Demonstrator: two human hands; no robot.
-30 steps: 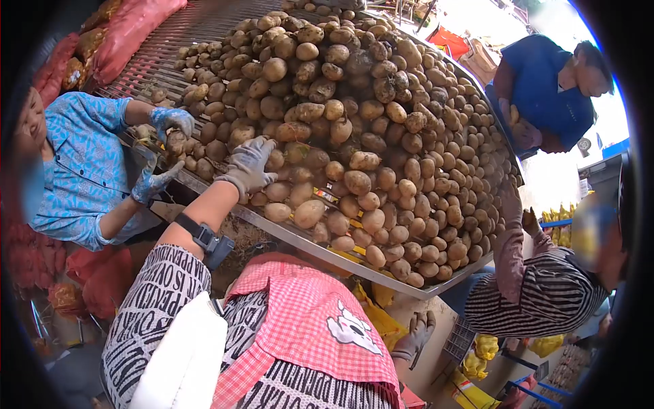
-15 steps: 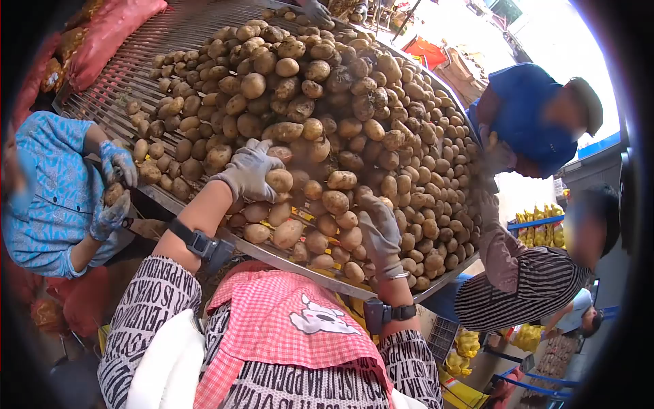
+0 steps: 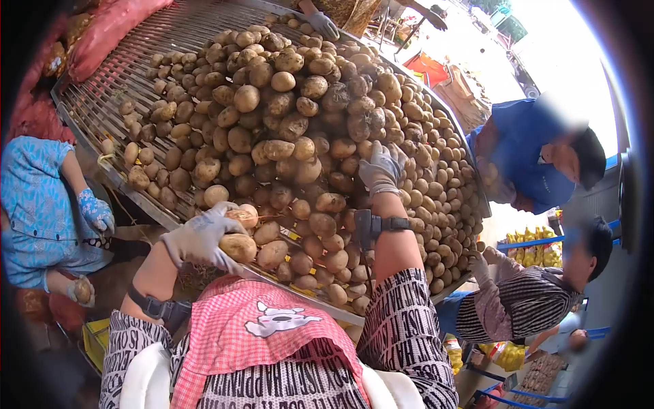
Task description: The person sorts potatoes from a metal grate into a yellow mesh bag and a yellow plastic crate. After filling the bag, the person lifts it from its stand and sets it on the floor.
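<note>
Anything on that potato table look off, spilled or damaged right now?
Nothing stands out. The potatoes sit heaped on the slatted table, none seen falling past its near edge. The left hand holds two potatoes at that edge; the right hand rests on the heap. Yellow bits show under the lowest potatoes; I cannot tell what they are.

Slatted metal sorting table [image 3: 112, 102], bright daylight beyond

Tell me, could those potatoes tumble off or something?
Maybe. The left hand grips two potatoes at once by the table edge, so one could slip out. The right hand presses into the steep potato pile; pulling one out might send its neighbours rolling toward the edge.
</note>
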